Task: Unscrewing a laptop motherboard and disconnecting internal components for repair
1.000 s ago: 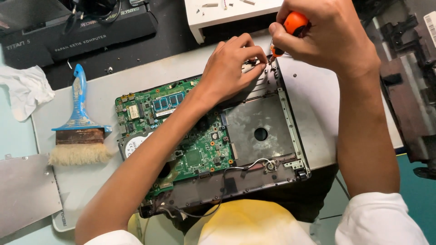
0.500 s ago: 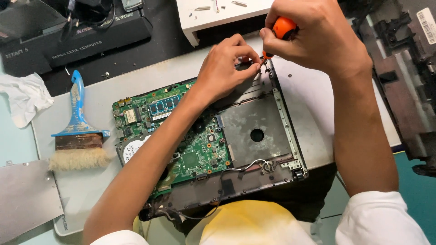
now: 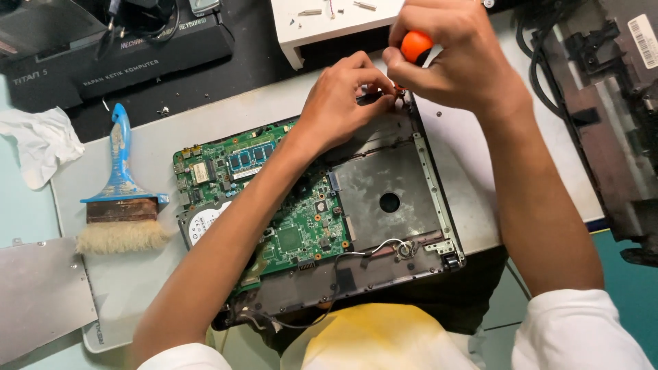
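**Two hands at the far corner of an opened laptop**

An opened laptop chassis [image 3: 384, 199] lies on a pale grey mat on the worktop [image 3: 480, 185], its one green circuit board [image 3: 288, 219] bare on the left and a grey metal plate with a round hole on the right. The right hand [image 3: 449, 58] is closed in a fist around one orange-handled screwdriver [image 3: 416, 46], whose tip points down at the chassis's far right corner. The left hand [image 3: 343, 103] rests on that same corner, fingertips pinched together right beside the tip; what they pinch, if anything, is too small to tell.

Labels: a white rectangular sticker with a barcode sits on a dark laptop cover [image 3: 617, 137] at the upper right, and a round white label shows on the disk drive [image 3: 205, 223] at the board's left edge. A long black box [image 3: 130, 58] with white lettering lies at the upper left.

One blue-handled brush [image 3: 120, 199] with pale bristles lies left of the board, one crumpled white tissue [image 3: 38, 144] beyond it, one grey metal panel [image 3: 41, 294] at the lower left. A white tray [image 3: 329, 27] holding a few small screws stands behind the hands.

Compared with half a second ago, both hands keep their places at the corner and the grip on the screwdriver is unchanged.
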